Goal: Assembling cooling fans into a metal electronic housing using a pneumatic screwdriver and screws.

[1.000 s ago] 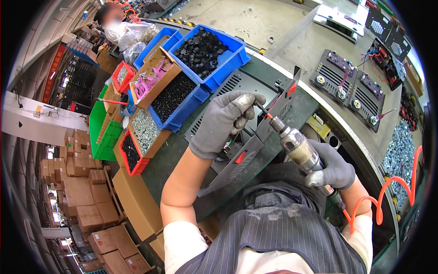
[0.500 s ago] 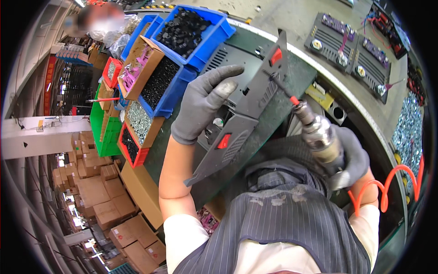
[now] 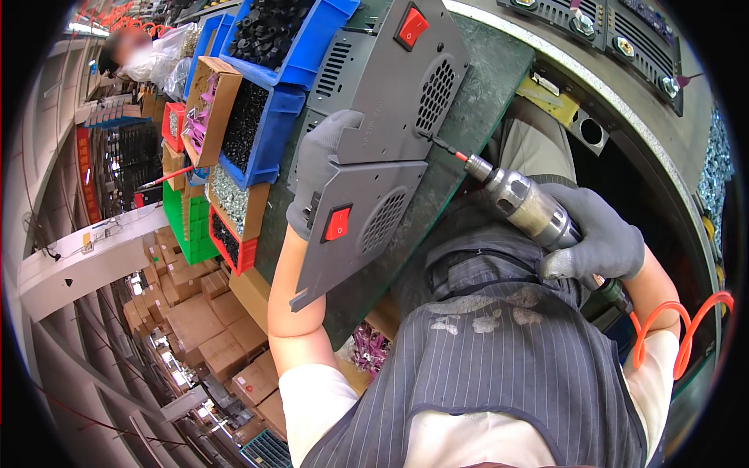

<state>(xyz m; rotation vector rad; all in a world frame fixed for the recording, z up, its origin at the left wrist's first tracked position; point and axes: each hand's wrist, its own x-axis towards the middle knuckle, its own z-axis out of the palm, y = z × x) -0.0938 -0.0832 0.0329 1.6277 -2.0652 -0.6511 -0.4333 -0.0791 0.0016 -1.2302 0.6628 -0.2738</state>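
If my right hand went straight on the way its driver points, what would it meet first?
Probably the upper grey panel, beside its vent: the bit of the driver in your right hand appears at or near that surface, though depth is unclear.

Matt metal panels (image 3: 382, 101) (smooth-looking), shiny metal driver (image 3: 521, 204), glossy plastic switches (image 3: 337, 224)

Behind the grey panels (image 3: 390, 101), part of your left hand (image 3: 316, 168) is hidden, so its grip cannot be told. Your right hand (image 3: 597, 234) covers part of the driver (image 3: 527, 207). Left of it, whether the bit (image 3: 443, 145) touches a panel is unclear. Beyond your left hand, the top edge crops a blue bin (image 3: 321, 39); farther away, a person's head (image 3: 129, 51) is blurred.
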